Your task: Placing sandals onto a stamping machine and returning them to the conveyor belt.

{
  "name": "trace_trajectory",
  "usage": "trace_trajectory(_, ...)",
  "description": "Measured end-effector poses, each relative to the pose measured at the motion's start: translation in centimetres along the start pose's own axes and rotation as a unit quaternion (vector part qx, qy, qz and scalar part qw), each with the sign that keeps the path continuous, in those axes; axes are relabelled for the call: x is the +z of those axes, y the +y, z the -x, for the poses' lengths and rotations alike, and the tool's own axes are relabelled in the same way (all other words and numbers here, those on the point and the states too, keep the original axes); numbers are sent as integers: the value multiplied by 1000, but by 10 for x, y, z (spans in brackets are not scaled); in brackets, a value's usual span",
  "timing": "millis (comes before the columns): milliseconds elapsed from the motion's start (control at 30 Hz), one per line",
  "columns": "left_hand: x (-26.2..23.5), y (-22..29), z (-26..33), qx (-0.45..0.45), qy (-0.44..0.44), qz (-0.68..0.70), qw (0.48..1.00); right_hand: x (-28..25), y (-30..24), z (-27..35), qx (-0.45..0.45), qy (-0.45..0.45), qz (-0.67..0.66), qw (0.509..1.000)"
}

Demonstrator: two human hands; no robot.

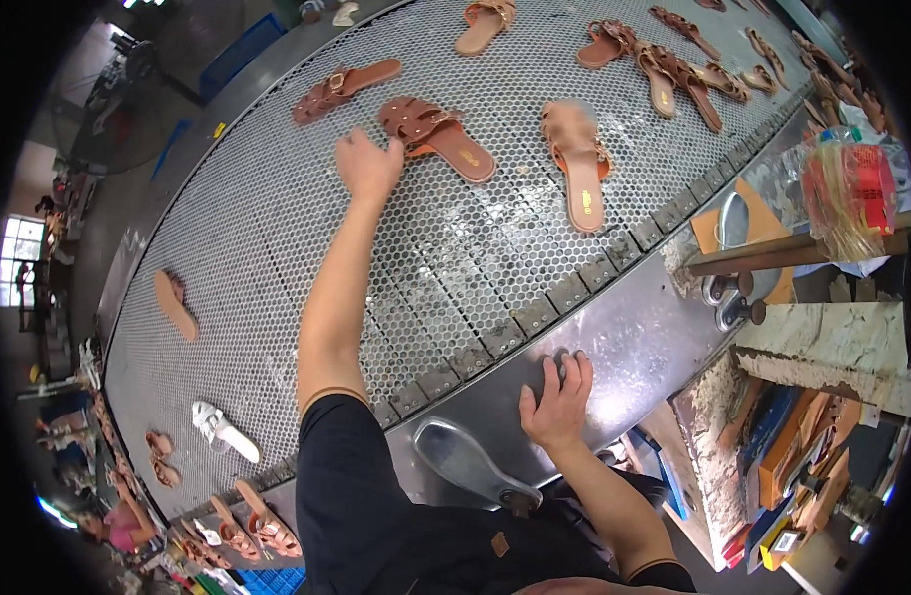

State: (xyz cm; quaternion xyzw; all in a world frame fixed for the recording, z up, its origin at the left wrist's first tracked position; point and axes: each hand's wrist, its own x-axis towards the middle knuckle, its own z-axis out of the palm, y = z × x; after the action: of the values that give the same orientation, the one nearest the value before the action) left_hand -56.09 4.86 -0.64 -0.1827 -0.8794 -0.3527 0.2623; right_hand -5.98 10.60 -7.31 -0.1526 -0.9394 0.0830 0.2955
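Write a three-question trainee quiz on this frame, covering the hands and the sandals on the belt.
1. True or false: the left hand is closed around a white sandal.
2. Multiple choice: the right hand rests on A) the perforated mesh belt, B) the shiny metal rim beside the belt, C) the wooden shelf.
3. Fill in: the sandal nearest the left hand is a ____ strappy sandal.

Key
1. False: the left hand lies open at the heel end of the brown strappy sandal; the white sandal lies far off, near the belt's lower left.
2. B.
3. Brown.
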Motion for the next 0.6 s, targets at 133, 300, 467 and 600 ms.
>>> trace_trajectory(133,-30,44,62,-98,-128,-123,979,-4,3,-1,-1,4,18,1000)
trace_trajectory(300,9,129,58,-117,-142,-111,977,-6,3,1,-4,4,4,1000)
trace_trajectory(467,34,161,52,-172,-128,-64,975,-6,10,3,13,7,7,1000)
trace_trajectory(600,25,112,53,-82,13,124,989,-11,14,-2,9,-6,-17,1000)
